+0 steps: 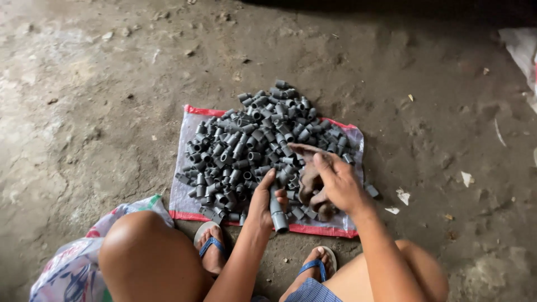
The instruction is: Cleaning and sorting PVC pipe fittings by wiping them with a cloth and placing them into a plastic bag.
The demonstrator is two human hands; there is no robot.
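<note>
Left hand (264, 197) clamped on a grey pipe piece (277, 215), long axis upright, at the near edge of the plastic sheet (184, 196) on the floor. Right hand (334, 182) just beside, fingers loose, palm empty as far as visible. Pile of fittings (257, 145) lies straight ahead.

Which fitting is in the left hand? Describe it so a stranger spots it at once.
Find the white sheet with the grey fittings pile. At its near edge, the left hand grips one fitting. It alone stands clear of the pile, its open end pointing toward the person.
</note>
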